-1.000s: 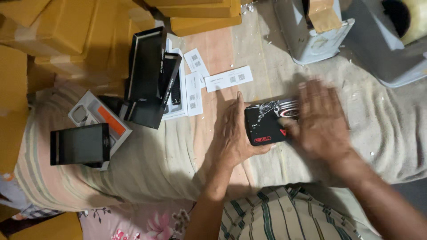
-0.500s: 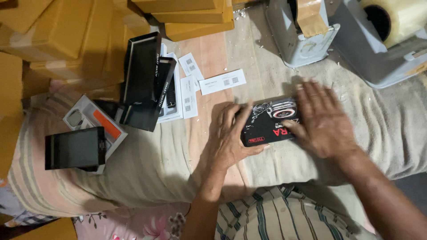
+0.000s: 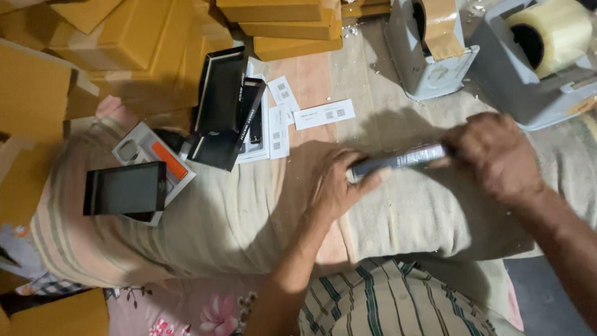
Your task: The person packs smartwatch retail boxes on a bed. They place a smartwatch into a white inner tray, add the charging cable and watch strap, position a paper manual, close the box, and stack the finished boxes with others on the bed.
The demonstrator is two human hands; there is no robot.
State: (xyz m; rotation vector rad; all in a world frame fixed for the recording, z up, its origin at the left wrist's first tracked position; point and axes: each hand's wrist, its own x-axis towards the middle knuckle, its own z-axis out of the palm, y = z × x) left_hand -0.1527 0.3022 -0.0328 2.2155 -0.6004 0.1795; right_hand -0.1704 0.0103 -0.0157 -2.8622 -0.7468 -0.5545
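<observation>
- We work over a beige blanket [image 3: 236,218] ringed by yellow cartons [image 3: 112,43].
- Two grey tape dispensers [image 3: 435,56] stand ahead of us, well apart from the hands.
- Black boxes [image 3: 221,106] lie to our left.
- Our left hand [image 3: 336,186] and right hand [image 3: 491,155] each close their grip on one end of a slim dark box [image 3: 398,160], turned on edge above the blanket.

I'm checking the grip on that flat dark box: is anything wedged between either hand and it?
Nothing visible. The left hand grips one end of the flat dark box and the right hand the other, bare fingers directly on it, box tipped on edge above the cloth.
</observation>
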